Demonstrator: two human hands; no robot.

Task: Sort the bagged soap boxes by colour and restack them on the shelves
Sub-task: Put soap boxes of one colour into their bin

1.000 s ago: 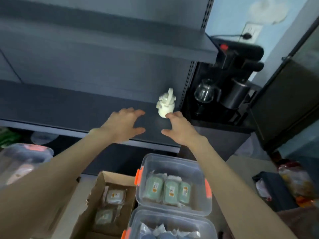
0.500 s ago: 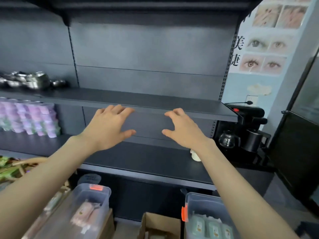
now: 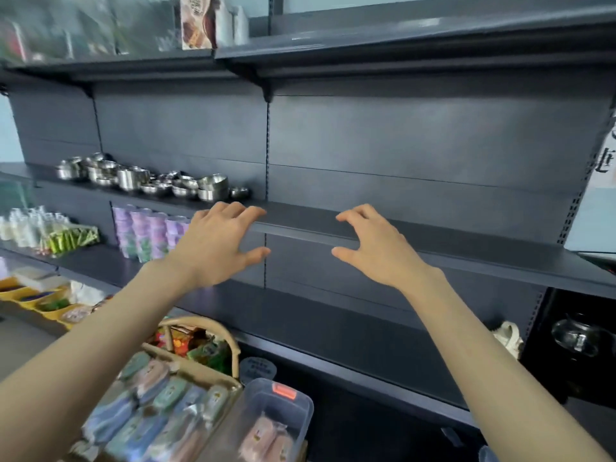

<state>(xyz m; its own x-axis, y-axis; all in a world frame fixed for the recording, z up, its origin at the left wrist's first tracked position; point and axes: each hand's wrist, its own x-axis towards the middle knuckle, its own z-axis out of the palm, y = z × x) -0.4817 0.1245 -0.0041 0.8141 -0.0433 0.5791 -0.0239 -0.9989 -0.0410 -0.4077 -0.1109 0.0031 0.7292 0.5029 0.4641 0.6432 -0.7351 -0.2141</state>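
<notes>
The left hand [image 3: 216, 245] and the right hand [image 3: 376, 248] are up by the middle shelf [image 3: 433, 241], fingers spread loose, holding nothing. Low on the left, green, blue and pink soap boxes [image 3: 156, 401] lie in one basket [image 3: 186, 365]. More pink ones sit in one bin [image 3: 293, 405], too blurry to count.

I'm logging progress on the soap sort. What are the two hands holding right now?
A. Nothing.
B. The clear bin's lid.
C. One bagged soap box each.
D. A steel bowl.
A: the left hand and right hand are both spread and empty, raised in front of the middle shelf, while the bagged soap boxes lie at the lower left.
</notes>
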